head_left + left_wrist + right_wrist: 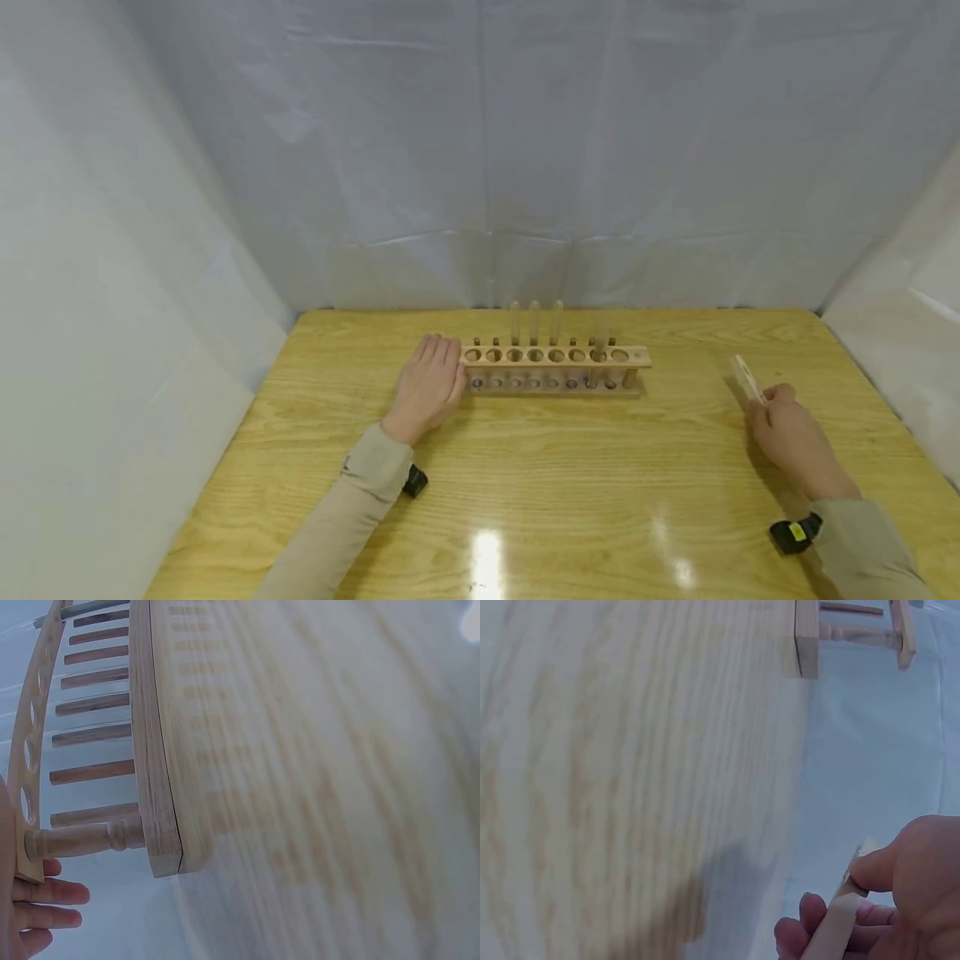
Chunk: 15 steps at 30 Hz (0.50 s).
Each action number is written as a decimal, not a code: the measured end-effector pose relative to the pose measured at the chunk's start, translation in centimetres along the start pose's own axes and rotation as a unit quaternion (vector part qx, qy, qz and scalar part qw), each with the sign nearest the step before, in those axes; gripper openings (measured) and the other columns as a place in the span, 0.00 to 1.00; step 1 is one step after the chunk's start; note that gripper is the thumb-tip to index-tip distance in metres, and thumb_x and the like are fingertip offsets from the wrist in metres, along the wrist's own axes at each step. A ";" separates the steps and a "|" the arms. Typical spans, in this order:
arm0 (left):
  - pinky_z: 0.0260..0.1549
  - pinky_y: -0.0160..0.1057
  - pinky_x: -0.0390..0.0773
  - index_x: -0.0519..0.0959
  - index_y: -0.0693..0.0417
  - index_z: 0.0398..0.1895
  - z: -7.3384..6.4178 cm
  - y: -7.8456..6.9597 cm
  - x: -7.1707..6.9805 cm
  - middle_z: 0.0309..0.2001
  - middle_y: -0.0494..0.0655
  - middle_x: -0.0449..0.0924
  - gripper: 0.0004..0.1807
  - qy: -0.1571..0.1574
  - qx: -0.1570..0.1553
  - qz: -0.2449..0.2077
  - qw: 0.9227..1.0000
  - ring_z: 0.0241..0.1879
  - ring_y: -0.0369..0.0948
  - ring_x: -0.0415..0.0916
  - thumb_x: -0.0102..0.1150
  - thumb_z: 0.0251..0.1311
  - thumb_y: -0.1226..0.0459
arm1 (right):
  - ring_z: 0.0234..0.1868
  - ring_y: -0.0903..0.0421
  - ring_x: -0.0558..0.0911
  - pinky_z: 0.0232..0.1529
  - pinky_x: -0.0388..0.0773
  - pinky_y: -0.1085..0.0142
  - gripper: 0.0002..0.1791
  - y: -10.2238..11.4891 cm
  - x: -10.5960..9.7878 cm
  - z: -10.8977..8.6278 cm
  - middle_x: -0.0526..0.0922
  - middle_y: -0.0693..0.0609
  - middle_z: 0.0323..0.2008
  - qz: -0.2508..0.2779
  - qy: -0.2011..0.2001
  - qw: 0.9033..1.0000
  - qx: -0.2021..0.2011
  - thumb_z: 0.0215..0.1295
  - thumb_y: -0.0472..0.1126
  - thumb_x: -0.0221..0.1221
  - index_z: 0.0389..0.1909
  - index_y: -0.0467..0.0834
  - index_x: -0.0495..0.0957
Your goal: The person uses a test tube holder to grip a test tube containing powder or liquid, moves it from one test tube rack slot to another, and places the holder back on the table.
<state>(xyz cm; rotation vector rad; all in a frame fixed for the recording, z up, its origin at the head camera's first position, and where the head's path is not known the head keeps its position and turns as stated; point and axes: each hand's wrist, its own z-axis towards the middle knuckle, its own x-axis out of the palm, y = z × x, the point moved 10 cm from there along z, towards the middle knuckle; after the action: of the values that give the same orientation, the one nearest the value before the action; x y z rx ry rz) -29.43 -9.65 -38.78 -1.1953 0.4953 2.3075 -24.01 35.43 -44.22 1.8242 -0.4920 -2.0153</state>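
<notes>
A wooden test tube rack (pixel 555 357) stands on the table, with a row of holes and a row of pegs behind. Three clear test tubes (pixel 534 323) rise upside down above the pegs. A fainter tube (pixel 600 337) stands in a hole near the right end. My left hand (pixel 427 383) holds the rack's left end; in the left wrist view its fingers reach round the upper board. Well right of the rack, my right hand (pixel 795 433) pinches a slim pale strip (pixel 750 379) between thumb and fingers. In the right wrist view the strip (pixel 832 930) looks wooden; its exact kind is unclear.
The rack stands near the back of a wooden table (pixel 570 483). Grey-white sheeting (pixel 525 167) hangs behind the table, with white sheeting (pixel 112 292) along the left side. A black wrist camera (pixel 795 533) sits at the right cuff.
</notes>
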 end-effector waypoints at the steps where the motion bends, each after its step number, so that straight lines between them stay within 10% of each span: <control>1: 0.64 0.56 0.68 0.74 0.71 0.50 0.0 0.0 0.0 0.44 0.67 0.77 0.22 0.000 0.000 0.001 1.000 0.52 0.62 0.74 0.35 0.71 0.63 | 0.23 0.45 0.75 0.20 0.72 0.54 0.20 0.1 -0.1 0.0 0.74 0.33 0.25 0.002 -0.005 1.000 -0.001 0.77 0.38 0.40 0.50 0.19 0.58; 15: 0.65 0.56 0.67 0.73 0.71 0.49 0.0 0.1 0.3 0.44 0.66 0.76 0.19 0.004 -0.005 -0.005 1.000 0.50 0.61 0.74 0.38 0.69 0.63 | 0.17 0.55 0.64 0.15 0.60 0.64 0.17 3.7 -2.6 0.2 0.68 0.46 0.20 0.002 -0.101 0.992 -0.075 0.77 0.36 0.45 0.51 0.23 0.62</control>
<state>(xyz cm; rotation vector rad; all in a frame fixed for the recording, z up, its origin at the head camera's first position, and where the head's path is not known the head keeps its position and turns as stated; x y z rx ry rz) -29.61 -9.70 -39.03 -1.2092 0.4801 2.2993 -23.82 33.54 -40.17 1.5396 -0.3875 -2.1828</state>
